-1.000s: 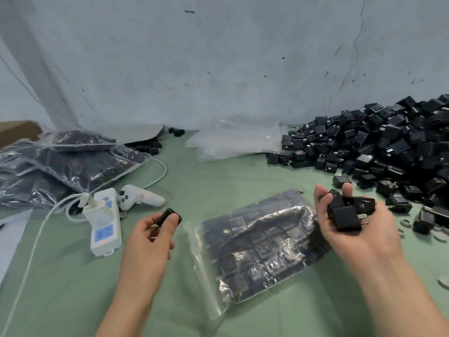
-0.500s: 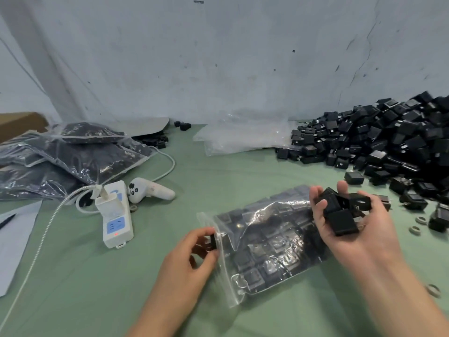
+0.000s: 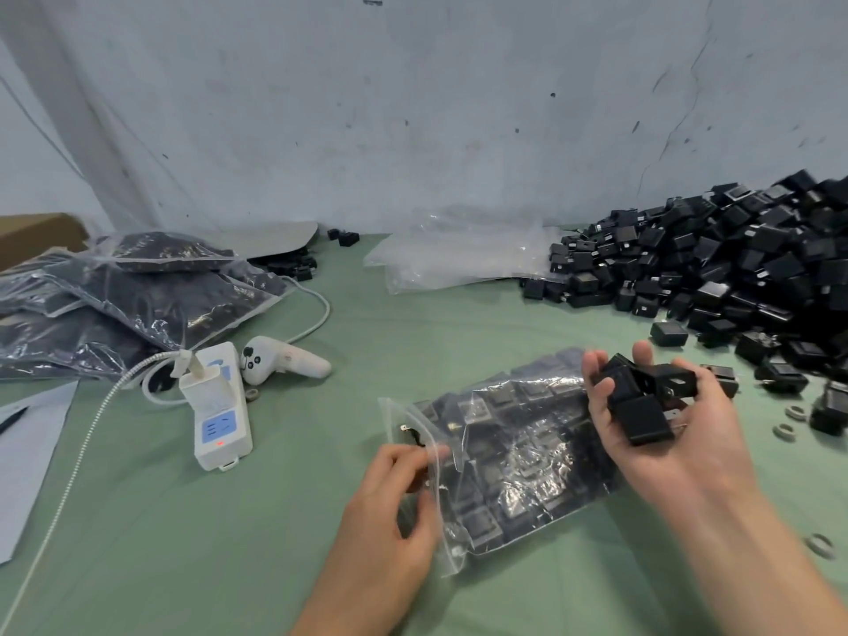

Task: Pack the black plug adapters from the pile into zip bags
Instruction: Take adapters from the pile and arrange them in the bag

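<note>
A clear zip bag (image 3: pixel 527 456), partly filled with black plug adapters, lies on the green table in front of me. My left hand (image 3: pixel 394 502) is at the bag's open mouth, its curled fingers pinching a black adapter (image 3: pixel 414 440) just inside the plastic. To the right, my right hand (image 3: pixel 683 456) is palm up above the bag's far end and holds several black adapters (image 3: pixel 642 406). The big pile of adapters (image 3: pixel 734 277) fills the right back of the table.
Filled zip bags (image 3: pixel 137 296) are stacked at the left, beside a cardboard box (image 3: pixel 32 231). Empty bags (image 3: pixel 459 259) lie by the wall. A white power strip (image 3: pixel 220 406), a white controller (image 3: pixel 284 360) and a cable sit left of centre. Small rings (image 3: pixel 789 420) lie at the right.
My left hand carried one adapter from the left to the bag's mouth and is pushing it inside. The right hand kept its handful and stayed near the bag's far end.
</note>
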`<action>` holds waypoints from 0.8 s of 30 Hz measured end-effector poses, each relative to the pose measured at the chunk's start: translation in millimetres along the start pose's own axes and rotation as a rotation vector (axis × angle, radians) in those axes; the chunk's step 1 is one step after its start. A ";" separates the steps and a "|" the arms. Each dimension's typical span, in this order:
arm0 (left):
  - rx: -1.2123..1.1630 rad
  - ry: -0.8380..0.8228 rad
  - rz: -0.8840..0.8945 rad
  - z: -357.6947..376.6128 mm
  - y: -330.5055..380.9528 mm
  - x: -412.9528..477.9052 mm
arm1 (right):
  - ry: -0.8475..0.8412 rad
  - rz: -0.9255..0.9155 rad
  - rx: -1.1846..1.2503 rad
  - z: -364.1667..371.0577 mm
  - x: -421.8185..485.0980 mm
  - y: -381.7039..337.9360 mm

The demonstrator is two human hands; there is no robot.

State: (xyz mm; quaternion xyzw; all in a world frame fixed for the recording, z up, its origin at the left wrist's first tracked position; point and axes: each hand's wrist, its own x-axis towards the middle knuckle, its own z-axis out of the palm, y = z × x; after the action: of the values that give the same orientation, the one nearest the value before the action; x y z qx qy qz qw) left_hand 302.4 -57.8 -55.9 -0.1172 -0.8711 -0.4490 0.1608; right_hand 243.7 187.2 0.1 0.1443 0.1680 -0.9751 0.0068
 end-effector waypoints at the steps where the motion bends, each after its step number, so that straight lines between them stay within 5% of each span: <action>1: -0.038 -0.032 -0.011 -1.0 3.4 -2.1 | 0.002 0.000 -0.004 -0.2 0.2 0.0; 18: -0.881 -0.030 -0.647 3.3 22.4 19.4 | -0.027 0.005 0.005 -0.9 -2.0 -0.4; 24: -1.191 -0.041 -0.737 -7.4 14.8 28.3 | -0.040 0.026 -0.005 -0.2 -0.4 4.2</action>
State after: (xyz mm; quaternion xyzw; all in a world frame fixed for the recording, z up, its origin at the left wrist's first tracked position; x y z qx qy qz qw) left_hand 282.8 -53.8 -29.9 0.1092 -0.4629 -0.8728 -0.1099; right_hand 244.4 183.3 -1.4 0.1267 0.1682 -0.9773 0.0232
